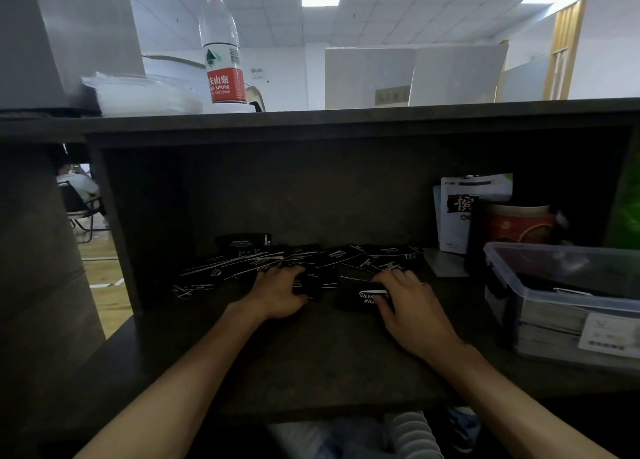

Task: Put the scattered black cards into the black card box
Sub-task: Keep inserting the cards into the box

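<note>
Desk: black cards under left hand fingertips.

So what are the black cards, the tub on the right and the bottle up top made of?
The black cards look like thin coated paper: flat, with pale edges and white print. The tub seems to be clear hard plastic; its contents show through. The bottle looks like see-through plastic with a red cap.
</note>
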Demonstrator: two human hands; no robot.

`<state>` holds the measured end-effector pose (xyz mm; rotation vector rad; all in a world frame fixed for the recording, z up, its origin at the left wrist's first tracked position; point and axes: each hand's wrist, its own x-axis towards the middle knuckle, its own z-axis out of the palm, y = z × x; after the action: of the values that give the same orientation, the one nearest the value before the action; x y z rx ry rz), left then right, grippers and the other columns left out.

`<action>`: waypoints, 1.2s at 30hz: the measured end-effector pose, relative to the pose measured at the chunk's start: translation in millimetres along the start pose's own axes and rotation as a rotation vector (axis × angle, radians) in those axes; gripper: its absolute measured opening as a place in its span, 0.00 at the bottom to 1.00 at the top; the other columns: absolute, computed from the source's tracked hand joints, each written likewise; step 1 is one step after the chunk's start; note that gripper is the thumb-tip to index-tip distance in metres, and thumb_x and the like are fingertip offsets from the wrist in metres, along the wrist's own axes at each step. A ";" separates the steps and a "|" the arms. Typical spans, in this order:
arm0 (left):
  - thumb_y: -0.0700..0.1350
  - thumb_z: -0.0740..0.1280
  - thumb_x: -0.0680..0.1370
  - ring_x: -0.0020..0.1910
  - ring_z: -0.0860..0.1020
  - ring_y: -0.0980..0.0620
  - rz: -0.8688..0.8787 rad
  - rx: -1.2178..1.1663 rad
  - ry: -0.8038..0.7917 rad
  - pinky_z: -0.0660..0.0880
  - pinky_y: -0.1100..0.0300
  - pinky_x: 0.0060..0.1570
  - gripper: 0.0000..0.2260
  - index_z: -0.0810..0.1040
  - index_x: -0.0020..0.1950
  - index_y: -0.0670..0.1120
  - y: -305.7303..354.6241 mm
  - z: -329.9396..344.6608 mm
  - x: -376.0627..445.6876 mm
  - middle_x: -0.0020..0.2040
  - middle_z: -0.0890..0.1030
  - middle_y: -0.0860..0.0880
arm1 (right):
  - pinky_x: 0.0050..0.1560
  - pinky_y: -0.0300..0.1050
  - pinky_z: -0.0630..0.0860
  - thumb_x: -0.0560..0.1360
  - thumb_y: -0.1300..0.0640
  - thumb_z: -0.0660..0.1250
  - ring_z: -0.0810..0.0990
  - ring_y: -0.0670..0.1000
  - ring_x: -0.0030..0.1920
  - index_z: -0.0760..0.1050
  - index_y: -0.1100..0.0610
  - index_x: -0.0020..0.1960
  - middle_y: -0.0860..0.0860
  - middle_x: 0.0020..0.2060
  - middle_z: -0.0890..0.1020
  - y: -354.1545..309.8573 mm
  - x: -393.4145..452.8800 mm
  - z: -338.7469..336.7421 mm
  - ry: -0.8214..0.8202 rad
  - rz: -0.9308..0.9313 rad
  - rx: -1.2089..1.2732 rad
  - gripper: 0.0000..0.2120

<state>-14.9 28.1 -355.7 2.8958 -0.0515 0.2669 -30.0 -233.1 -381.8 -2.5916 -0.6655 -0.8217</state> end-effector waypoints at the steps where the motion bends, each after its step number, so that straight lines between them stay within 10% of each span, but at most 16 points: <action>1: 0.54 0.67 0.77 0.72 0.65 0.46 -0.012 0.011 -0.041 0.60 0.51 0.72 0.27 0.65 0.75 0.54 -2.4 2.4 -0.1 0.72 0.70 0.47 | 0.61 0.48 0.71 0.80 0.49 0.63 0.69 0.46 0.61 0.68 0.46 0.67 0.46 0.61 0.73 0.0 0.3 1.4 -0.030 0.005 -0.007 0.16; 15: 0.48 0.61 0.82 0.46 0.79 0.52 0.302 0.007 0.519 0.70 0.54 0.56 0.08 0.80 0.49 0.51 24.5 -15.0 -14.9 0.44 0.82 0.52 | 0.57 0.45 0.70 0.77 0.48 0.65 0.68 0.44 0.57 0.69 0.43 0.62 0.43 0.57 0.74 3.0 0.0 2.3 -0.031 -0.038 0.024 0.14; 22: 0.40 0.60 0.81 0.48 0.79 0.55 0.237 -0.239 0.194 0.78 0.52 0.51 0.11 0.79 0.55 0.51 39.9 -13.8 -12.7 0.50 0.81 0.52 | 0.59 0.47 0.72 0.77 0.48 0.65 0.69 0.44 0.57 0.68 0.43 0.62 0.44 0.57 0.74 3.0 0.4 1.4 -0.040 -0.028 0.037 0.14; 28: 0.39 0.66 0.77 0.55 0.73 0.58 0.229 -0.391 0.476 0.69 0.53 0.62 0.11 0.79 0.44 0.56 33.7 -28.3 -14.7 0.52 0.76 0.58 | 0.58 0.47 0.71 0.78 0.48 0.65 0.69 0.45 0.57 0.69 0.44 0.62 0.44 0.56 0.75 3.2 -1.1 0.5 -0.034 -0.034 0.042 0.14; 32: 0.38 0.62 0.80 0.46 0.76 0.65 0.303 -0.409 0.390 0.70 0.72 0.43 0.17 0.76 0.42 0.60 23.0 -40.3 -18.4 0.45 0.76 0.64 | 0.58 0.48 0.72 0.78 0.49 0.64 0.70 0.46 0.58 0.69 0.45 0.62 0.45 0.57 0.75 0.9 -0.8 -1.3 -0.034 -0.033 0.038 0.14; 36: 0.43 0.59 0.80 0.40 0.77 0.64 0.232 -0.313 0.208 0.73 0.67 0.39 0.15 0.80 0.41 0.59 17.3 -32.2 -21.9 0.43 0.80 0.61 | 0.64 0.49 0.70 0.77 0.49 0.66 0.68 0.49 0.64 0.70 0.45 0.62 0.47 0.63 0.69 1.1 -2.0 -1.9 -0.027 -0.046 0.035 0.15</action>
<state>-43.1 19.1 -325.0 2.5360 -0.3606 0.5469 -31.8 -235.6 -381.7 -2.5688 -0.7433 -0.7830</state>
